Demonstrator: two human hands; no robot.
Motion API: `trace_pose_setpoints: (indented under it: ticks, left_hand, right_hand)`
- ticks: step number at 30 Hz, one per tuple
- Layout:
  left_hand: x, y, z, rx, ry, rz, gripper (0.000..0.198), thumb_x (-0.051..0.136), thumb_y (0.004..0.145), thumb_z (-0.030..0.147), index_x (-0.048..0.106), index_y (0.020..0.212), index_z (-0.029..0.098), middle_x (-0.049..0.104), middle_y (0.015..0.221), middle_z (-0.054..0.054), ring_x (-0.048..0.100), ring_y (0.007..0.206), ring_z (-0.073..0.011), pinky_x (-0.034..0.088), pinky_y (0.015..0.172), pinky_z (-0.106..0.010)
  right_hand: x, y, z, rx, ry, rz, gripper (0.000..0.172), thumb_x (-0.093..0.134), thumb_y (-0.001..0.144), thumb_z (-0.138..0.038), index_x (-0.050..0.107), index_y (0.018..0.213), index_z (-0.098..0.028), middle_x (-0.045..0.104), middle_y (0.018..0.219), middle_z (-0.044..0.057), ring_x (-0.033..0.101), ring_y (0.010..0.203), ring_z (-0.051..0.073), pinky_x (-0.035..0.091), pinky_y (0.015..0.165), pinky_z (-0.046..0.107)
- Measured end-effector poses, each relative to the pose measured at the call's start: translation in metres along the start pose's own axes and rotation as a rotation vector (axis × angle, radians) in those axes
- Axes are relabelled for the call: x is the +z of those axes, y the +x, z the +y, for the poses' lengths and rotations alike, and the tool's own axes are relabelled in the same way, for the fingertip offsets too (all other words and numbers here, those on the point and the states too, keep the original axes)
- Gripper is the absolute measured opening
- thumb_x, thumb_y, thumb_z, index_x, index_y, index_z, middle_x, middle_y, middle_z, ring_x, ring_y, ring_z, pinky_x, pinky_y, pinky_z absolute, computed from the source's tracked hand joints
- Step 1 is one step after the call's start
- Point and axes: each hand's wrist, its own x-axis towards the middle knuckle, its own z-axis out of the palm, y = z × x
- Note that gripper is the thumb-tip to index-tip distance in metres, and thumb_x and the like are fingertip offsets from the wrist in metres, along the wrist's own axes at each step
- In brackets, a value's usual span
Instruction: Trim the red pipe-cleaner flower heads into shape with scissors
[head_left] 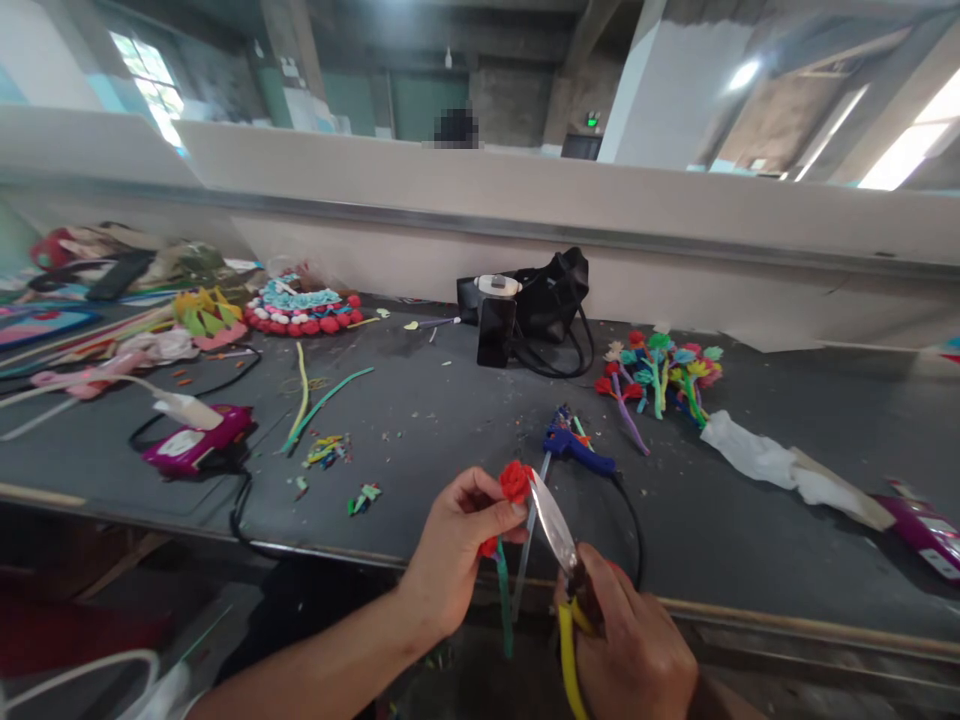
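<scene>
My left hand point(457, 535) pinches a red artificial flower point(516, 482) between thumb and fingers, above the table's front edge. A second bit of red and a green stem point(504, 600) hang below that hand. In my right hand point(626, 640) is a pair of scissors point(553, 522) with yellow handles. Their blades point up and to the left, and the tips are at the right side of the red flower. Whether they touch its petals I cannot tell. Behind the blades a blue glue gun point(577, 447) lies on the table, with a pale glue stick reaching from it.
A bunch of colourful artificial flowers point(664, 372) lies at the right, beside a white wrapped bundle point(757, 455). A phone point(496, 332) stands before a black bag point(555, 295). Left are a purple power strip point(199, 440), coloured scraps point(328, 450) and red-and-white pompoms point(304, 318).
</scene>
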Motion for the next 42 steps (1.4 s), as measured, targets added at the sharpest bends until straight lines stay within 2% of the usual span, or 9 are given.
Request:
trace_pose_setpoints:
  ticks: [7, 12, 18, 24, 28, 32, 38, 42]
  left_hand:
    - [0.0, -0.001, -0.003, 0.017, -0.003, 0.0, 0.031, 0.087, 0.059, 0.019, 0.056, 0.063, 0.017, 0.065, 0.067, 0.002, 0.059, 0.06, -0.0098, 0.052, 0.059, -0.022]
    - [-0.001, 0.0, -0.005, 0.016, -0.013, 0.008, 0.031, 0.086, 0.06, 0.018, 0.055, 0.064, 0.017, 0.064, 0.067, 0.002, 0.058, 0.062, -0.0102, 0.053, 0.061, -0.023]
    - [0.001, 0.0, -0.006, 0.001, -0.036, 0.014, 0.033, 0.087, 0.059, 0.018, 0.055, 0.065, 0.017, 0.063, 0.069, 0.002, 0.058, 0.064, -0.0114, 0.055, 0.062, -0.026]
    - [0.0, -0.001, -0.007, 0.022, -0.012, 0.024, 0.034, 0.088, 0.059, 0.019, 0.054, 0.064, 0.017, 0.062, 0.069, 0.003, 0.057, 0.065, -0.0109, 0.054, 0.062, -0.025]
    - [0.001, -0.001, -0.005, 0.02, 0.018, 0.049, 0.035, 0.088, 0.058, 0.021, 0.054, 0.063, 0.017, 0.061, 0.066, 0.004, 0.057, 0.061, -0.01, 0.053, 0.059, -0.023]
    - [0.003, -0.001, -0.004, 0.0, 0.022, 0.064, 0.037, 0.09, 0.056, 0.023, 0.054, 0.063, 0.017, 0.061, 0.065, 0.004, 0.058, 0.06, -0.0101, 0.053, 0.06, -0.024]
    - [0.003, 0.002, -0.003, 0.004, -0.004, 0.002, 0.031, 0.089, 0.061, 0.025, 0.059, 0.07, 0.017, 0.061, 0.072, 0.003, 0.058, 0.066, -0.0109, 0.055, 0.066, -0.026]
    - [0.001, 0.007, 0.0, 0.048, 0.007, -0.011, 0.025, 0.086, 0.065, 0.026, 0.065, 0.075, 0.017, 0.061, 0.074, 0.003, 0.058, 0.067, -0.0108, 0.056, 0.071, -0.028]
  right_hand:
    - [0.004, 0.004, -0.001, -0.019, -0.03, 0.043, 0.025, 0.052, 0.096, -0.032, 0.068, 0.11, -0.019, 0.078, 0.08, 0.002, 0.065, 0.054, 0.016, 0.044, 0.062, 0.029]
    - [0.002, 0.006, -0.006, 0.012, -0.03, -0.023, 0.027, 0.049, 0.097, -0.03, 0.066, 0.113, -0.017, 0.078, 0.084, 0.004, 0.066, 0.056, 0.019, 0.042, 0.06, 0.032]
    - [0.004, 0.005, -0.009, 0.023, -0.03, -0.013, 0.027, 0.049, 0.098, -0.03, 0.068, 0.11, -0.017, 0.078, 0.08, 0.003, 0.067, 0.056, 0.019, 0.042, 0.06, 0.033]
    - [0.0, 0.005, -0.008, 0.026, -0.036, -0.067, 0.028, 0.047, 0.098, -0.026, 0.071, 0.109, -0.018, 0.079, 0.086, 0.005, 0.067, 0.056, 0.018, 0.044, 0.059, 0.03]
    - [0.001, 0.002, -0.007, 0.03, 0.007, -0.074, 0.029, 0.045, 0.097, -0.022, 0.071, 0.107, -0.017, 0.078, 0.077, 0.005, 0.069, 0.055, 0.018, 0.045, 0.056, 0.028]
    - [0.006, 0.001, -0.006, 0.06, 0.11, -0.074, 0.032, 0.04, 0.095, -0.018, 0.071, 0.103, -0.016, 0.075, 0.066, 0.004, 0.065, 0.044, 0.018, 0.043, 0.046, 0.027]
    - [0.008, 0.011, -0.001, 0.088, 0.238, -0.212, 0.032, 0.039, 0.093, -0.016, 0.069, 0.105, -0.019, 0.076, 0.071, 0.001, 0.068, 0.048, 0.013, 0.041, 0.042, 0.02]
    - [0.008, 0.021, 0.001, 0.11, 0.301, -0.282, 0.03, 0.04, 0.094, -0.019, 0.068, 0.105, -0.019, 0.073, 0.065, 0.0, 0.067, 0.048, 0.014, 0.042, 0.044, 0.02]
